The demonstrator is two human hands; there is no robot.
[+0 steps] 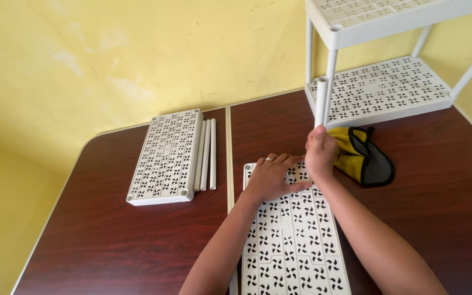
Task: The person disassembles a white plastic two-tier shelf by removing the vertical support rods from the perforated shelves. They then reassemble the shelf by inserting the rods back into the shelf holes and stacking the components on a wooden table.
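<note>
While left hand (pixel 271 177) steadies shelf panel (pixel 293 240), right hand (pixel 320 154) w/ upright tube (pixel 320 102).

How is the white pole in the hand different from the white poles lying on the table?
The pole in the right hand stands upright; the three loose poles lie flat on the table.
The held pole is in a grip at its lower end; nothing touches the loose poles.
The held pole stands over the shelf panel under the left hand; the loose poles lie beside another panel.
All are plain white tubes.
</note>
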